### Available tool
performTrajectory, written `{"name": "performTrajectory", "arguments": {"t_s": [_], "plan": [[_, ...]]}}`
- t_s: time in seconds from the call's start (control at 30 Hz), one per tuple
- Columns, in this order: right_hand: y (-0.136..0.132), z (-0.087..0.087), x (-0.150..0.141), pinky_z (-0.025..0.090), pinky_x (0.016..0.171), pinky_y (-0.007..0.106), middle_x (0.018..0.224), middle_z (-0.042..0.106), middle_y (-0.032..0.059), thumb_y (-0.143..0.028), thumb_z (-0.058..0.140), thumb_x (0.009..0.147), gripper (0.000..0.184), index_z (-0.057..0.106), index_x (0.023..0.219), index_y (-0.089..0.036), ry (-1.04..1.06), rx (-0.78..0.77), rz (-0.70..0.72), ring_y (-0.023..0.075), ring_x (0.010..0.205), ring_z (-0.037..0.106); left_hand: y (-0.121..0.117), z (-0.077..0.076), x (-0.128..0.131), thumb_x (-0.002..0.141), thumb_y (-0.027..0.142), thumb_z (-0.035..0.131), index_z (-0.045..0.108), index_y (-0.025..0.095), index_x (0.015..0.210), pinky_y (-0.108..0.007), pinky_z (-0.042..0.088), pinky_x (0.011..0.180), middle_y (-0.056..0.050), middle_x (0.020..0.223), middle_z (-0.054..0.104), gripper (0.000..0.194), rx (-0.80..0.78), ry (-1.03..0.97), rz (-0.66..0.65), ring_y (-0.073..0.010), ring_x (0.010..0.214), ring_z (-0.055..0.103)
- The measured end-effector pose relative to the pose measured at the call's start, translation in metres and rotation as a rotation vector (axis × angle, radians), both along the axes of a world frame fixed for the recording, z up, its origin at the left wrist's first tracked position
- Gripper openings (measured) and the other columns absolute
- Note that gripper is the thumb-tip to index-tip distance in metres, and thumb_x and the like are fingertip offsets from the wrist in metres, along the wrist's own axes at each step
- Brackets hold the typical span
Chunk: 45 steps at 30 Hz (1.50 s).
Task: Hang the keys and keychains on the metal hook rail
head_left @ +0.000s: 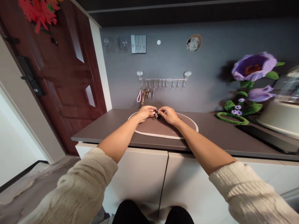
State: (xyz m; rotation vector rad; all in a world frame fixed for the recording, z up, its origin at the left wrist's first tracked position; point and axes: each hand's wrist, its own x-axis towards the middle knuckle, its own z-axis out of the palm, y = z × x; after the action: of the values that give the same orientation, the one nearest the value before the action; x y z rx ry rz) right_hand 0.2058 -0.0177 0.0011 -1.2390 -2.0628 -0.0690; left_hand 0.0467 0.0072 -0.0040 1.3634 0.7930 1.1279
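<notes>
A small bunch of keys (156, 114), with a dark part among the metal, is held between my two hands just above the oval brown mat (161, 129). My left hand (146, 112) pinches the bunch from the left, fingers pointing right. From the other side my right hand (168, 115) grips it with bent fingers and thumb. The fingers partly hide the bunch. Behind the hands, a metal hook rail (163, 79) is fixed to the grey wall. On its left hooks hang several keys (148, 92), a pink loop strap (139, 96) and a brown key fob (143, 97).
The mat lies on a dark countertop (98, 124) above white cabinet doors (140, 174). Purple felt flowers (254, 67), a black flat object (268, 138) and a cream appliance (280, 116) occupy the right side. At left is a dark red door (70, 71).
</notes>
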Motion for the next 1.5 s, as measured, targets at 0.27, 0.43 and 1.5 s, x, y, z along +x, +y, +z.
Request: {"name": "performTrajectory", "arguments": {"t_s": [0.27, 0.43, 1.5], "plan": [[-0.001, 0.0, 0.0, 0.04, 0.07, 0.023, 0.08, 0.064, 0.0036, -0.023, 0.049, 0.079, 0.016, 0.063, 0.081, -0.016, 0.071, -0.028, 0.001, 0.0118, 0.07, 0.054, 0.002, -0.003, -0.001, 0.068, 0.002, 0.061, 0.061, 0.01, 0.084, -0.029, 0.048, 0.075, -0.003, 0.072, 0.065, 0.018, 0.059, 0.06, -0.051, -0.007, 0.064, 0.059], [-0.002, 0.001, 0.0, 0.041, 0.069, 0.024, 0.077, 0.063, 0.003, -0.025, 0.049, 0.078, 0.016, 0.061, 0.079, -0.016, 0.132, -0.021, 0.008, 0.0118, 0.069, 0.054, 0.004, -0.004, -0.003, 0.066, 0.019, 0.068, 0.065, 0.01, 0.083, -0.027, 0.045, 0.077, -0.005, 0.078, 0.067, 0.02, 0.232, 0.143, -0.033, -0.009, 0.069, 0.058], [0.005, 0.013, 0.001, 0.044, 0.072, 0.029, 0.076, 0.06, 0.0022, -0.036, 0.048, 0.075, 0.018, 0.054, 0.073, -0.019, 0.448, 0.041, 0.025, 0.0146, 0.072, 0.055, 0.008, -0.01, 0.014, 0.073, 0.019, 0.056, 0.065, 0.014, 0.075, -0.027, 0.044, 0.074, -0.006, 0.08, 0.067, 0.01, 0.414, 0.225, 0.292, -0.0146, 0.075, 0.059]]}}
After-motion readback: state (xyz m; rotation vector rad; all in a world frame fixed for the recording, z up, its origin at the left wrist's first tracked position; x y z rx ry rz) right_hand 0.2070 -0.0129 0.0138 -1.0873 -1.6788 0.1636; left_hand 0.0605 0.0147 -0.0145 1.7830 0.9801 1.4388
